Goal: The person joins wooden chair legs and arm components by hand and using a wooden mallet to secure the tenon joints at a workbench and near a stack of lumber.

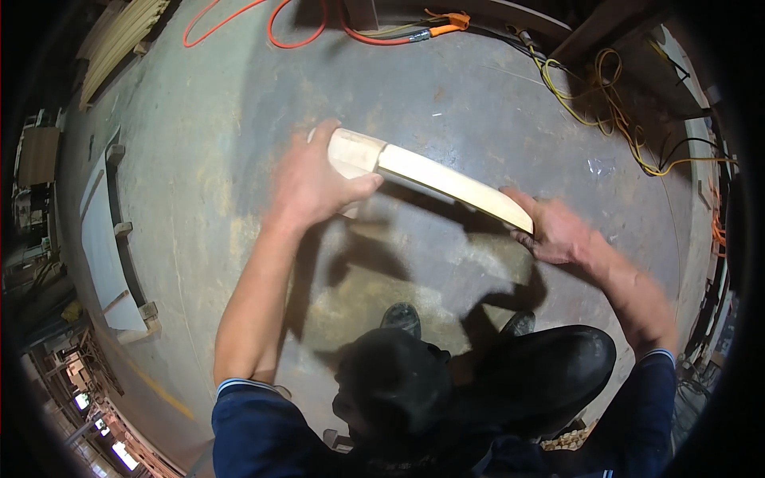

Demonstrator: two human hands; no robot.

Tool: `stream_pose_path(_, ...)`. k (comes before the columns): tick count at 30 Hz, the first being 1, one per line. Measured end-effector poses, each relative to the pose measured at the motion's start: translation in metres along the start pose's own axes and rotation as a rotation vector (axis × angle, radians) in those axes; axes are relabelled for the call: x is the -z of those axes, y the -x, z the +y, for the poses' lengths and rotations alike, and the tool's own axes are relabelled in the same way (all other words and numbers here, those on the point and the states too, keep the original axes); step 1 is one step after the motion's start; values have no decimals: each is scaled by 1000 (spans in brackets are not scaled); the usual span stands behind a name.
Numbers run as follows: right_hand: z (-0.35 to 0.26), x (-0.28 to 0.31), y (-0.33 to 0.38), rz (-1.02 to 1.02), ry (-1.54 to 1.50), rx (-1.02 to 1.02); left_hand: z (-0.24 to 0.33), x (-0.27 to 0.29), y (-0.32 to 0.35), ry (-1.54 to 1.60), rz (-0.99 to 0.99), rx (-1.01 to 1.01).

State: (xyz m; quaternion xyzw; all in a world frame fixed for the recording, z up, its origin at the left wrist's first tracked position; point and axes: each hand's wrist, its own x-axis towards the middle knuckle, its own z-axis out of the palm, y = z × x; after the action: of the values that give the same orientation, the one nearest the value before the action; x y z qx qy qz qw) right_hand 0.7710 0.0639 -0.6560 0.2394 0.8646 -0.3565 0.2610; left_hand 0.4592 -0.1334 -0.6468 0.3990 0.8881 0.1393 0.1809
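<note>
A long, pale wooden piece is held up over the floor in front of me, slanting down to the right. A wider wooden block meets its left end, with a dark seam between the two. My left hand is closed round that block, thumb on the near side and fingers over the far edge, slightly blurred. At the far right end of the long piece, my right hand grips it, some fingers beneath. I cannot tell whether block and long piece are joined.
The grey concrete floor is stained. Ahead lie a red hose with an orange fitting and a tangled yellow cord. A pale panel rests on blocks at left, below stacked boards. My dark-clad knees are close below.
</note>
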Motion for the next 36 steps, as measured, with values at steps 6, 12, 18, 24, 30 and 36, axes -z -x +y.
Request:
stream_pose_path(6, 20, -10, 2, 64, -37, 98, 4, -3, 2, 57, -16, -13)
stream_pose_path(12, 43, -34, -1, 97, -48, 67, 27, -8, 12, -81, -53, -1)
stream_pose_path(18, 56, -51, 0, 144, -157, 126, 37, -3, 29, -124, -92, -43)
stream_pose_path(24, 56, -41, -13, 133, -175, 242, 22, 6, 32, 22, -36, 3)
stream_pose_path(30, -28, 7, -56, 243, 64, 216, -27, 74, 14, 159, 8, -10)
stream_pose_path(36, -109, 32, -150, 298, 65, 372, -142, 106, -13, 12, 229, 106)
